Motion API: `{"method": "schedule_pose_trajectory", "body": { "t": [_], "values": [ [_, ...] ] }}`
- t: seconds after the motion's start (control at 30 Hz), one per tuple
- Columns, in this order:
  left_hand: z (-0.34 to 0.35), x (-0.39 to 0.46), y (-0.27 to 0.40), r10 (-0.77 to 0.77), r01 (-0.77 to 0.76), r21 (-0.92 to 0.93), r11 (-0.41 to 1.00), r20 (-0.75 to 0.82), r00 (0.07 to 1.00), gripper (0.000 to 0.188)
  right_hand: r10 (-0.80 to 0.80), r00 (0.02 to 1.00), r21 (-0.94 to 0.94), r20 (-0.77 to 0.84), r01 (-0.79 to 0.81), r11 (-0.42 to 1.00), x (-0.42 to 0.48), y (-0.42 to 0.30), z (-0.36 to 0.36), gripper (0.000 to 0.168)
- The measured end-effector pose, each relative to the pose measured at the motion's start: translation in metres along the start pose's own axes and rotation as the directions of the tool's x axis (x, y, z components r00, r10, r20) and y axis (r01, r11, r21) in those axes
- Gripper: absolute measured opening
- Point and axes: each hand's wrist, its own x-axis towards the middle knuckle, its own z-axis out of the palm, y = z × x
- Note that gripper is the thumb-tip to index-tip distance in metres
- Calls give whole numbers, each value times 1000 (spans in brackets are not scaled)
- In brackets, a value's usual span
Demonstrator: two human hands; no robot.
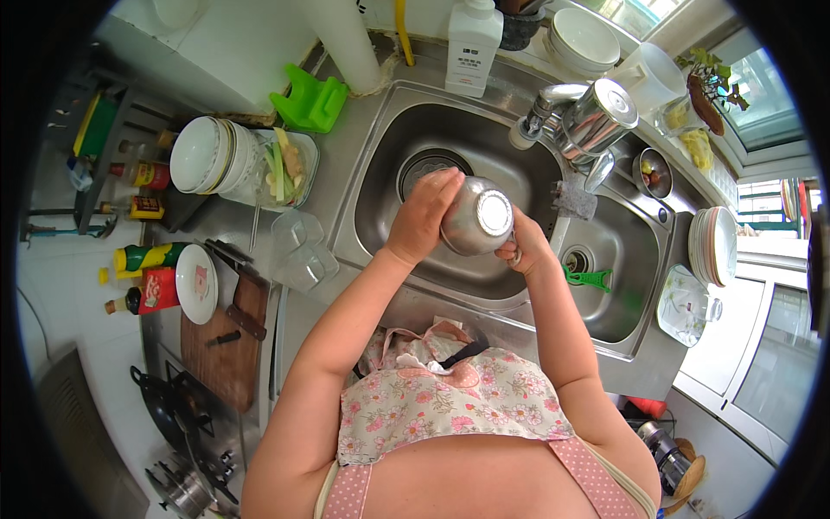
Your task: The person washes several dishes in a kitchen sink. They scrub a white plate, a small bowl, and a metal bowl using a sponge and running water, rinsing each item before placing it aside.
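A rounded stainless steel bowl (463, 224) is held up over the large sink basin (376, 214), its shiny round base facing the camera. My left hand (425, 214) lies along its left side, fingers together over the upper edge. On the right side, my right hand (524, 243) grips the bowl low down, its curled fingers around a small pale thing that I cannot identify. The faucet (535, 120), with a metal cylinder (596, 120) beside it, stands behind and to the right. Below the bowl, the drain (431, 165) is partly hidden by my left hand.
A grey sponge or cloth (575, 201) lies on the divider; a green plastic tool (588, 277) is in the small basin. Stacked bowls (201, 156), a clear container (301, 250) and a cutting board (224, 350) with knives are left. Stacked plates (710, 246) stand right, a white bottle (473, 48) behind.
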Motion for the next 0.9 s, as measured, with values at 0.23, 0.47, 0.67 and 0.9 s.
{"method": "schedule_pose_trajectory", "body": {
  "t": [0.23, 0.47, 0.67, 0.9],
  "values": [
    [-6, -11, 3, -555, 495, -626, -603, 774, 303, 38, -307, 940, -322, -149, 247, 914, -8, 5, 17, 36],
    [12, -14, 6, -890, 847, -502, 176, 285, 355, 49, -808, 588, -695, -49, 561, 450, -1, 10, 29, 40],
    [13, 1, 23, -807, 661, -611, 437, 60, 588, 43, -654, 269, -675, 707, 535, -509, -30, 12, 104, 37],
    [-4, 13, 29, -751, 545, -665, 511, -38, 659, 43, -800, 159, -730, 578, 539, -420, -24, 7, 128, 27]
  ]
}}
